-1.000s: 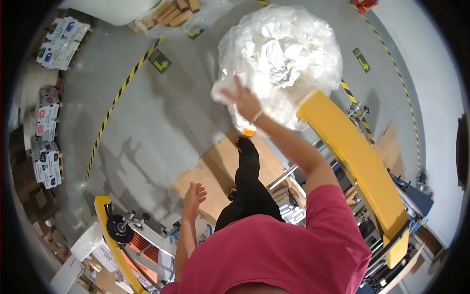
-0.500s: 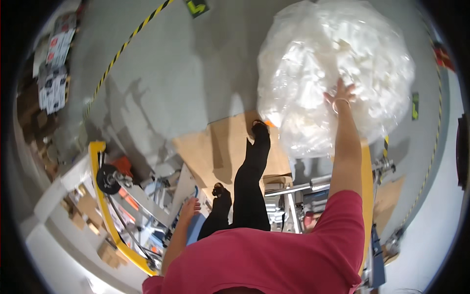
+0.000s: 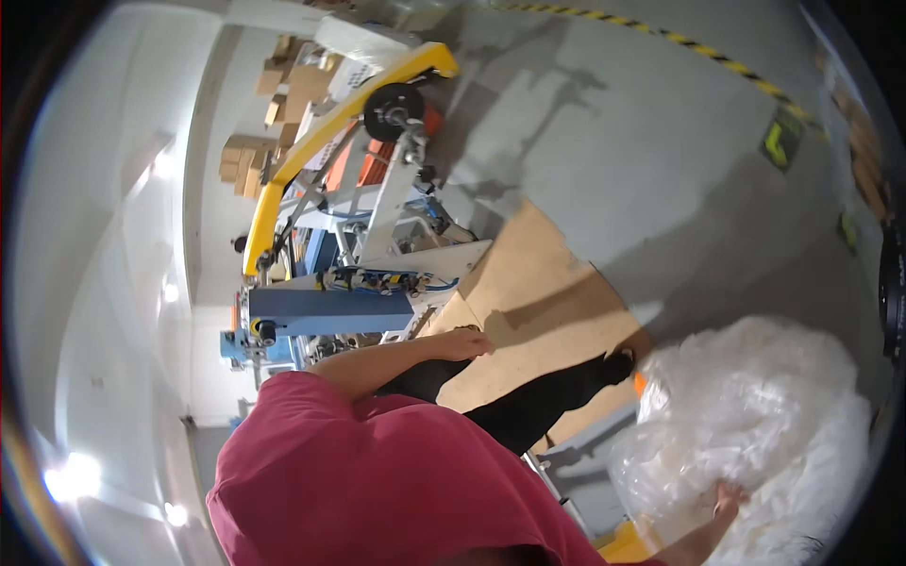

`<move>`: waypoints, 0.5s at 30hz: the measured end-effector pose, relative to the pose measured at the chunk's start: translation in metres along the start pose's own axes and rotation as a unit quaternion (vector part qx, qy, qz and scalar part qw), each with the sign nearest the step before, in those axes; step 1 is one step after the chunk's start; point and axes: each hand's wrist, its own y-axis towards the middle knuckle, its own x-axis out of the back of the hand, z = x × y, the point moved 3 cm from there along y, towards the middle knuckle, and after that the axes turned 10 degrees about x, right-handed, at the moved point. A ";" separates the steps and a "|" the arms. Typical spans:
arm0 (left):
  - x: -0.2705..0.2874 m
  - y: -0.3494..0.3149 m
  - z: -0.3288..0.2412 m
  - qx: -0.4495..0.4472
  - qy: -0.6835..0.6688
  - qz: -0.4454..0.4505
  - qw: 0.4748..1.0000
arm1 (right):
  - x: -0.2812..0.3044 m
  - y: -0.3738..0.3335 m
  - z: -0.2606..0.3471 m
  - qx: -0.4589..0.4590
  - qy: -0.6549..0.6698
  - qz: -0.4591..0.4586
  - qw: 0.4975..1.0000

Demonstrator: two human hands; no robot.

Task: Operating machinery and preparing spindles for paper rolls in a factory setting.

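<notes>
A big clear plastic bag [image 3: 746, 406] stuffed with soft white material stands on the floor at the lower right. My right hand [image 3: 727, 497] rests on the bag's side, fingers apart against the film; they are small and partly blurred here. My left hand [image 3: 462, 342] hangs in front of my body over the brown board [image 3: 557, 302], with nothing in it and its fingers loosely extended. An orange bit [image 3: 640, 384] shows at the bag's edge beside my foot.
A machine with a yellow curved arm [image 3: 311, 141], a black wheel [image 3: 393, 111] and a blue-grey beam [image 3: 330, 311] stands at the left. Cardboard boxes [image 3: 247, 162] are stacked behind it. Yellow-black tape [image 3: 727, 64] and a green arrow marker [image 3: 781, 139] lie on the grey floor.
The view has swung to the left, so the bag now sits at the lower right and the machine fills more of the left. My right hand remains on the bag.
</notes>
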 end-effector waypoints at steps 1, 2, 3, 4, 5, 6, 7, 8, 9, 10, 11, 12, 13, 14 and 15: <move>0.004 0.002 0.007 -0.008 -0.020 0.017 1.000 | 0.001 -0.007 -0.015 0.006 0.119 -0.096 0.988; 0.012 -0.002 0.015 0.008 -0.002 -0.023 1.000 | 0.032 -0.015 0.019 -0.038 0.037 -0.016 0.998; 0.019 -0.008 0.020 0.000 -0.016 -0.034 0.999 | 0.075 -0.040 0.059 -0.090 -0.048 0.059 0.993; 0.026 -0.008 0.020 -0.011 -0.043 -0.034 0.998 | 0.082 -0.040 0.039 -0.088 0.039 0.078 0.992; 0.031 -0.007 0.021 -0.022 -0.067 -0.031 0.997 | 0.073 -0.038 0.004 -0.086 0.128 0.096 0.983; 0.034 0.004 0.033 -0.078 -0.081 -0.053 0.992 | 0.071 -0.036 -0.025 -0.100 0.304 0.079 0.944; 0.040 -0.001 0.044 -0.084 -0.101 -0.066 0.989 | 0.094 -0.028 0.007 -0.082 0.293 0.070 0.950; 0.046 -0.009 0.055 -0.074 -0.087 -0.086 0.990 | 0.130 -0.043 0.080 -0.045 0.122 -0.011 0.991; 0.051 -0.015 0.067 -0.060 -0.077 -0.107 0.990 | 0.162 -0.067 0.152 -0.006 -0.053 -0.098 0.994; 0.056 -0.016 0.076 -0.080 -0.078 -0.103 0.988 | 0.188 -0.102 0.195 0.043 -0.005 -0.139 0.989; 0.064 -0.010 0.078 -0.181 -0.047 -0.114 0.976 | 0.167 -0.067 0.144 0.099 -0.039 -0.184 0.977; 0.070 -0.015 0.092 -0.256 -0.023 -0.151 0.955 | 0.163 -0.071 0.181 0.118 0.119 -0.213 0.963; 0.077 -0.011 0.105 -0.182 -0.154 -0.129 0.963 | 0.143 -0.054 0.176 0.091 0.245 -0.196 0.945; 0.089 -0.014 0.116 -0.167 -0.163 -0.137 0.963 | 0.160 -0.026 0.156 0.102 0.225 -0.209 0.946; 0.101 -0.025 0.130 -0.140 -0.170 -0.150 0.964 | 0.145 -0.015 0.254 0.221 0.100 -0.192 0.951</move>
